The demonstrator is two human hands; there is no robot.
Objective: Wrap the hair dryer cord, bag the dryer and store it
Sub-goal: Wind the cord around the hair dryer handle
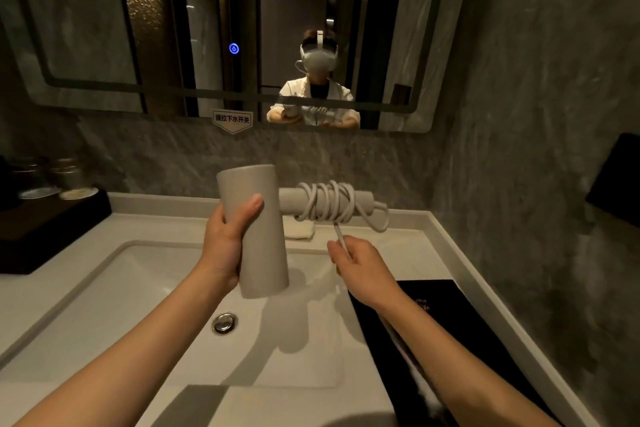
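Note:
A beige hair dryer [258, 236] hangs above the white sink, its barrel upright and its handle [291, 200] pointing right. My left hand [227, 241] grips the barrel from the left. The white cord [327, 203] is coiled in several loops around the handle. A short free length of cord runs down from the coil into my right hand [360, 265], which pinches it just below and to the right of the handle. A black bag [446, 319] lies flat on the counter under my right forearm.
The white sink basin [114, 295] with its metal drain [224, 322] lies below. A dark tray [48, 229] with glass jars stands at the left. A folded cloth [301, 229] sits behind the dryer. Mirror and stone walls enclose the back and right.

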